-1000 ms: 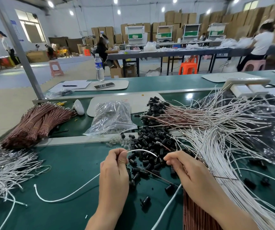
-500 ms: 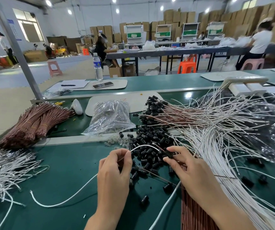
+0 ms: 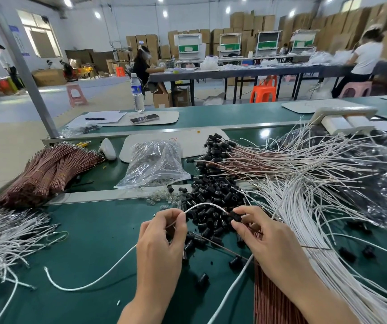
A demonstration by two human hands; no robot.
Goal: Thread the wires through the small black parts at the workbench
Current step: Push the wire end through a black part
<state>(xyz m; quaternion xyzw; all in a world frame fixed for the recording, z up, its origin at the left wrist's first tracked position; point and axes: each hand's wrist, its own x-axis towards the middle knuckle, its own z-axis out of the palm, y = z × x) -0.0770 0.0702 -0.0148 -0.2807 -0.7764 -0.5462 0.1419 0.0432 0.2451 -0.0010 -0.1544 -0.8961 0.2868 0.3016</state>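
My left hand (image 3: 162,239) pinches a white wire (image 3: 205,205) that arches over to my right hand (image 3: 264,235). My right hand pinches a small black part (image 3: 235,216) at the wire's other end. A thin brown wire (image 3: 220,246) slants down between both hands. Behind them lies a heap of loose black parts (image 3: 213,197) on the green bench (image 3: 89,230). White wires (image 3: 309,206) fan out to the right, and brown wires with black parts fitted (image 3: 246,157) lie beyond.
Bundled brown wires (image 3: 47,169) lie at the left, tangled white wires (image 3: 3,232) at the near left. A clear plastic bag (image 3: 155,162) sits behind the parts heap. A long loose white wire (image 3: 87,281) curves across the bench. Other people work at far tables.
Both hands have lifted slightly and come closer together. The white wire now arches tighter between them, and the black part sits at my right fingertips.
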